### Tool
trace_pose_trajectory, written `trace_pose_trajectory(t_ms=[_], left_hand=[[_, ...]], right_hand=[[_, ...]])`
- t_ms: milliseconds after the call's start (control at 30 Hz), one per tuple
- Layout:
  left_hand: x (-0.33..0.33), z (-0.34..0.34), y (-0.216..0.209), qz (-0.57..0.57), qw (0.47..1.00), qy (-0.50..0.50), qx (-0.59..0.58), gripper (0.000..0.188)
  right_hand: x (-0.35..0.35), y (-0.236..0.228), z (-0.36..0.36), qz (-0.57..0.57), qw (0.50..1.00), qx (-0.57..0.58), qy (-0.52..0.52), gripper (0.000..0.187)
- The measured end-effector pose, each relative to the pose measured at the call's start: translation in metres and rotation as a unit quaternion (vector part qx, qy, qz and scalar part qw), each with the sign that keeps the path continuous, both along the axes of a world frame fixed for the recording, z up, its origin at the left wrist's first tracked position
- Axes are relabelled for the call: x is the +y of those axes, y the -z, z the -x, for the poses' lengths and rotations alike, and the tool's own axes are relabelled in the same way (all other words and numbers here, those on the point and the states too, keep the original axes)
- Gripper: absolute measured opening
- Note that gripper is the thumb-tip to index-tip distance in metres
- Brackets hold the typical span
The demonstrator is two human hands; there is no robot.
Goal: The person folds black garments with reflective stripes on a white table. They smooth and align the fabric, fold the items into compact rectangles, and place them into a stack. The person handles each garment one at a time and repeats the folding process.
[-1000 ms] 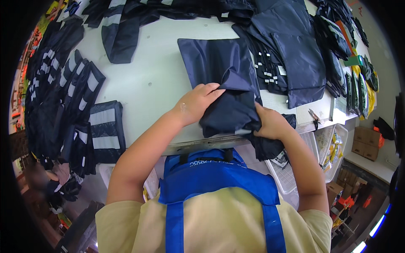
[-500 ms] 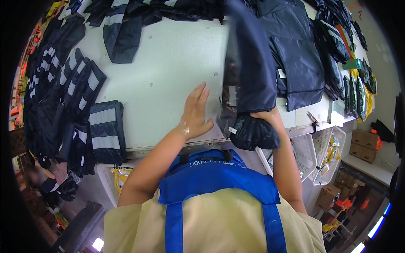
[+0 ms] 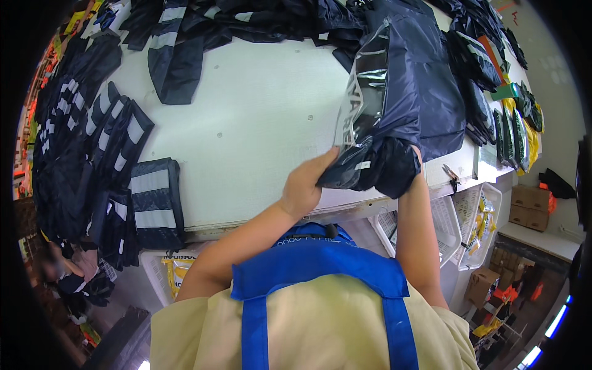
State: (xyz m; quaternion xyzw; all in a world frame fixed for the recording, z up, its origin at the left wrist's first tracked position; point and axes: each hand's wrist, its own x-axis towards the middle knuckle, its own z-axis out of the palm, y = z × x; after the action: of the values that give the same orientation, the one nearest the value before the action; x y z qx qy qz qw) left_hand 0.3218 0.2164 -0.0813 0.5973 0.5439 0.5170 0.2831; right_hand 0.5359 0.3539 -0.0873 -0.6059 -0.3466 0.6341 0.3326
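Observation:
I hold a folded dark navy garment [image 3: 394,117] upright at the near edge of the white table [image 3: 259,123]. A clear plastic bag [image 3: 364,98] with printing lies against its left side. My left hand [image 3: 305,185] grips the lower left of the bag and garment. My right hand [image 3: 414,161] is mostly hidden behind the garment's bunched bottom end and holds it from the right.
Dark garments with grey reflective stripes [image 3: 148,203] are stacked along the table's left edge, and more dark garments [image 3: 203,24] pile at the far side. Packed bags [image 3: 512,129] lie at the right. White baskets [image 3: 462,228] and cardboard boxes [image 3: 530,206] stand below right.
The garment lay folded flat on the table under both hands. It has been lifted upright, and the clear bag now sits against it with my left hand gripping its lower edge.

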Motion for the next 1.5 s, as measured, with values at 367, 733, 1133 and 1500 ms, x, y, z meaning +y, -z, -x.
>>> trace_pose_trajectory(t_ms=[367, 733, 1133, 1500], left_hand=[[-0.024, 0.004, 0.066, 0.227, 0.96, 0.049, -0.154, 0.052], [-0.029, 0.063, 0.089, 0.342, 0.595, 0.228, -0.691, 0.063], [-0.002, 0.035, 0.049, 0.416, 0.706, 0.151, -0.553, 0.089], [-0.011, 0.053, 0.044, 0.402, 0.752, 0.052, -0.52, 0.087]], right_hand=[[0.013, 0.061, 0.016, -0.309, 0.837, -0.405, -0.201, 0.044], [-0.013, 0.031, 0.061, -0.452, 0.714, -0.432, -0.316, 0.056], [0.012, 0.014, 0.099, -0.243, 0.751, -0.282, -0.545, 0.054], [0.015, 0.045, 0.157, -0.401, 0.704, -0.328, -0.485, 0.054]])
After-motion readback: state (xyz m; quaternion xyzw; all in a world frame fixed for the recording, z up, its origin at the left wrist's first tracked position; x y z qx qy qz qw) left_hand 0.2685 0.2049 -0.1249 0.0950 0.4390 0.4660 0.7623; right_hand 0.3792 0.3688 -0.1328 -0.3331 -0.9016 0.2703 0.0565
